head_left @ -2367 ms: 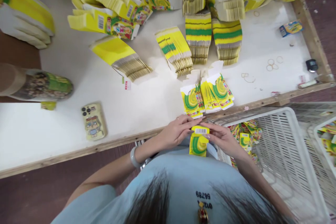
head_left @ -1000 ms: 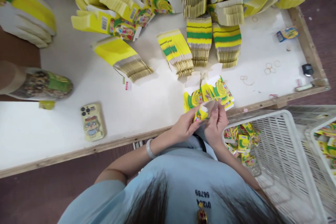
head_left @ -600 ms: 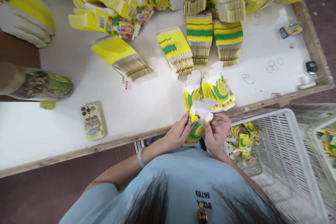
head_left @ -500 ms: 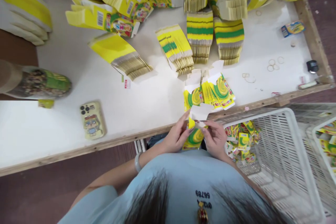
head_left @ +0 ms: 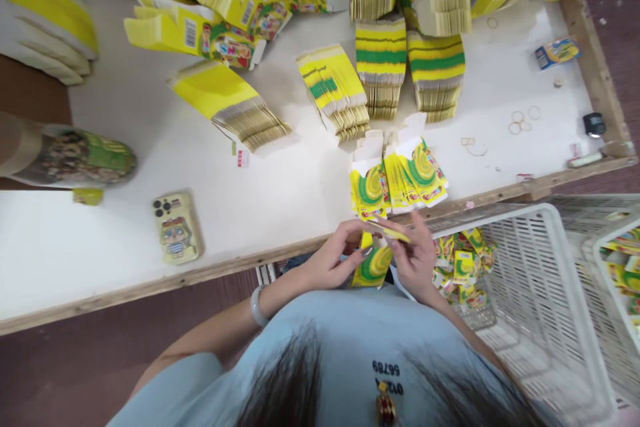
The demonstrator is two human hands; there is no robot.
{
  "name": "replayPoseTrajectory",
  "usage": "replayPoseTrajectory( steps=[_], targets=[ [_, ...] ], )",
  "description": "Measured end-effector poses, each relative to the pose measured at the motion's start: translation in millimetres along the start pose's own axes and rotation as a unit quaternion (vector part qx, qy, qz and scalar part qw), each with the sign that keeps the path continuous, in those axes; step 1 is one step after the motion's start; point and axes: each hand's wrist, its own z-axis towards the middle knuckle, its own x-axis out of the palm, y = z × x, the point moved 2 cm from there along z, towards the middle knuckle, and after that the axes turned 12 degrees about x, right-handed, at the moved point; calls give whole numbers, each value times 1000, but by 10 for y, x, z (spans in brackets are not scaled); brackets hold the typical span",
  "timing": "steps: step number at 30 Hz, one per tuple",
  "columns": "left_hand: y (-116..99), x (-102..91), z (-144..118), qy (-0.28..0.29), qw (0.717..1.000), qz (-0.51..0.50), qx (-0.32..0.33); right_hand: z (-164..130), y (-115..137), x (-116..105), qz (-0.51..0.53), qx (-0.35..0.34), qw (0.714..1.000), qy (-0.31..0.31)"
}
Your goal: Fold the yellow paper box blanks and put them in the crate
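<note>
Between my hands, just off the table's front edge, is a small yellow-and-green carton (head_left: 373,268). My left hand (head_left: 341,255) grips its left side, with the thumb on the front panel. At the top right, my right hand (head_left: 413,257) has its fingers on the carton's flap, which is bent over and seen edge-on. Part of the top is hidden by my fingers. Right beyond my hands lie a carton with its white flap up (head_left: 369,183) and a fanned row of similar cartons (head_left: 416,173).
Stacks of flat cartons (head_left: 381,53) stand along the back, and a separate stack (head_left: 245,110) lies left of centre. A phone (head_left: 176,230) and a large jar (head_left: 75,153) are at left. White plastic baskets (head_left: 560,267) with cartons stand below the table at right; rubber bands (head_left: 520,123) lie nearby.
The carton's white top flap, upright before, is now folded down. My right hand has shifted slightly up over the carton's top, while the left keeps its hold.
</note>
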Motion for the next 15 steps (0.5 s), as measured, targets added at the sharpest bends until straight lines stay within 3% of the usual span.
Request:
replayPoseTrajectory(
  steps=[3,5,8,11,15],
  targets=[
    [41,-8,-15,0,999,36,-1,39,17,-63,26,-66,996,45],
    [33,-18,-2,-3,999,42,-4,60,49,-95,26,-68,993,94],
    [-12,-30,34,-13,999,44,-15,71,103,-109,26,32,991,128],
    [-41,-29,51,-29,995,65,-63,72,162,-86,85,168,969,163],
    [-80,-11,56,-28,993,56,-96,107,234,-63,169,236,930,225]
  ],
)
